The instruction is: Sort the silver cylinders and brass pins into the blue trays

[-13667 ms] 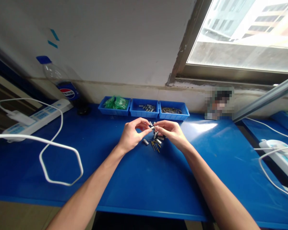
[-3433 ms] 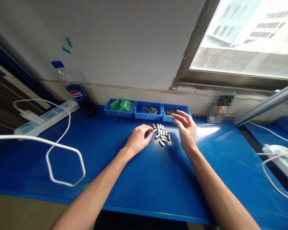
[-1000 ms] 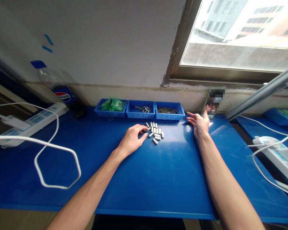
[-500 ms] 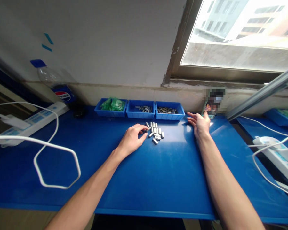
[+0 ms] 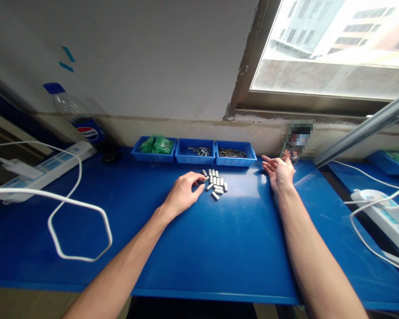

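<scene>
Several short silvery metal pieces lie in a loose cluster on the blue table. My left hand rests at the cluster's left edge, fingers bent and thumb apart, holding nothing that I can see. Its fingertips are at the nearest piece; whether they touch it I cannot tell. At the right my right hand is turned palm up with its fingers stretched out. Its thumb reaches to the lower part of a phone propped upright near the wall, its screen lit and partly blurred out.
Along the wall stand three blue bins: one with green bags, one with metal pieces, one with thin metal pins or screws. A cola bottle, power strip and white cable occupy the left; another strip lies right.
My right hand has shifted slightly to the right at the phone, and the picture on its screen has changed. My left hand and the metal pieces stay put.
</scene>
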### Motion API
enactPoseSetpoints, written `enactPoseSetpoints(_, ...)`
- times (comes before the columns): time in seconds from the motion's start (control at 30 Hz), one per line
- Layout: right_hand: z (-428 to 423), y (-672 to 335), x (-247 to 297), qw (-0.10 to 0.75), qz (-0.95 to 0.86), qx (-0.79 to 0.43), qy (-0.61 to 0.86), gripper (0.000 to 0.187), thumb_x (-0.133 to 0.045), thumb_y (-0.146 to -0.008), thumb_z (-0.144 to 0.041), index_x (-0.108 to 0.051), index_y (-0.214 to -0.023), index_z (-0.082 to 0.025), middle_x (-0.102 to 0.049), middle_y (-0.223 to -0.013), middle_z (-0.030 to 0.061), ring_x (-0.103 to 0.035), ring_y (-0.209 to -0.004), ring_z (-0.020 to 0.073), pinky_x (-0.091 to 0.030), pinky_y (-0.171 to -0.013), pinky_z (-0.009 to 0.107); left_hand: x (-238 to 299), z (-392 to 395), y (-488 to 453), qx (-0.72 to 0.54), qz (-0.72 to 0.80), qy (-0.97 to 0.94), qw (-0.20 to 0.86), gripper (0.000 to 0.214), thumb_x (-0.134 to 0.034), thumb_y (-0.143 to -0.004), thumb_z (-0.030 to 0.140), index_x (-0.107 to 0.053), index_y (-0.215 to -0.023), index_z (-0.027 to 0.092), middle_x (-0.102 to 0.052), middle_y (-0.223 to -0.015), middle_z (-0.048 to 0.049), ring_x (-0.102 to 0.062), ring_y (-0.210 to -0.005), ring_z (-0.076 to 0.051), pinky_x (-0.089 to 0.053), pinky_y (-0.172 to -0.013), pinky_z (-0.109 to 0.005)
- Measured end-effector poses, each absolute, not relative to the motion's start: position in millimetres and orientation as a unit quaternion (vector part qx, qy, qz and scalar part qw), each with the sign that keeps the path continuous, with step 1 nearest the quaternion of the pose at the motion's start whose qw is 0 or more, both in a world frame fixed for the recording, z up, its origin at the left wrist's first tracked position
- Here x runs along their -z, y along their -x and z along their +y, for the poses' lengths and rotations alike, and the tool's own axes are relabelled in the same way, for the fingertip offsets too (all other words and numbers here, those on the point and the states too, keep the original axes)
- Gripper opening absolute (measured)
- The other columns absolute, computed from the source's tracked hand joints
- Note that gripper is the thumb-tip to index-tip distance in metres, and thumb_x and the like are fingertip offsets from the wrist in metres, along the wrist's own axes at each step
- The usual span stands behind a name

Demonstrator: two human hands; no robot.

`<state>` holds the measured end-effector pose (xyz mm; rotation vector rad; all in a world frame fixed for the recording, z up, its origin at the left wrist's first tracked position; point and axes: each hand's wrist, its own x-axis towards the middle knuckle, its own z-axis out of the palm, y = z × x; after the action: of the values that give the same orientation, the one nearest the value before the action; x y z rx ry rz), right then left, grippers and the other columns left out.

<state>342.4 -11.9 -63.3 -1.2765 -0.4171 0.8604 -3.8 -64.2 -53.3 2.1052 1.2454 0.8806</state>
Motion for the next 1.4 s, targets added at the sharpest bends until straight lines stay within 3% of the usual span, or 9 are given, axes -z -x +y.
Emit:
enactPoseSetpoints(0.1, -13.6, -338.8, 60.8, 0.686, -0.222, -0.381, 0.578, 0.099, -0.050, -0.079, -0.003, -0.010, -0.167, -0.025, -0.079, -0.089, 0.0042, -0.069, -0.059, 0.0105, -0.057, -0.054, 0.015, 54.1, -64.1, 3.9, -0.329, 0.460, -0.781, 0.266, 0.021, -0.065, -0.092, 0.026, -0.076, -0.110, 0.021, -0.076, -0.111, -0.0081, -0.072, -0.093, -0.022, -0.060, -0.088, -0.036)
enactPoseSetpoints(0.4, -14.2, -333.9, 63.3, 0.668, -0.265, -0.355, 0.599, 0.102, -0.052, -0.080, -0.003, -0.005, -0.168, -0.023, -0.079, -0.092, 0.0046, -0.070, -0.059, 0.0104, -0.058, -0.053, 0.015, 54.7, -64.2, 2.9, -0.326, 0.460, -0.781, 0.269, 0.021, -0.065, -0.093, 0.026, -0.076, -0.110, 0.021, -0.076, -0.112, -0.0084, -0.072, -0.095, -0.022, -0.060, -0.090, -0.036)
enactPoseSetpoints(0.73, -14.7, -330.5, 64.8, 0.665, -0.281, -0.346, 0.600, 0.100, -0.053, -0.082, -0.005, -0.002, -0.168, -0.014, -0.079, -0.092, 0.0079, -0.070, -0.059, 0.0106, -0.058, -0.052, 0.015, 58.1, -63.0, 3.7, -0.331, 0.455, -0.783, 0.265, 0.022, -0.065, -0.093, 0.027, -0.076, -0.111, 0.022, -0.075, -0.112, -0.0080, -0.072, -0.095, -0.022, -0.060, -0.090, -0.036)
enactPoseSetpoints(1.27, -13.4, -333.6, 70.1, 0.669, -0.266, -0.343, 0.604, 0.095, -0.052, -0.082, -0.006, -0.008, -0.167, -0.009, -0.078, -0.087, 0.0070, -0.071, -0.060, 0.0108, -0.060, -0.053, 0.015, 49.8, -64.4, 2.6, -0.317, 0.467, -0.778, 0.277, 0.022, -0.066, -0.092, 0.026, -0.076, -0.111, 0.020, -0.075, -0.113, -0.0074, -0.072, -0.095, -0.021, -0.059, -0.090, -0.035)
enactPoseSetpoints(1.4, -13.1, -332.8, 68.8, 0.666, -0.257, -0.343, 0.611, 0.096, -0.052, -0.082, -0.006, -0.008, -0.167, -0.013, -0.078, -0.087, 0.0047, -0.071, -0.061, 0.0108, -0.060, -0.053, 0.015, 51.9, -64.1, 2.6, -0.319, 0.464, -0.779, 0.276, 0.022, -0.066, -0.092, 0.026, -0.076, -0.111, 0.021, -0.075, -0.113, -0.0072, -0.072, -0.095, -0.021, -0.059, -0.090, -0.035)
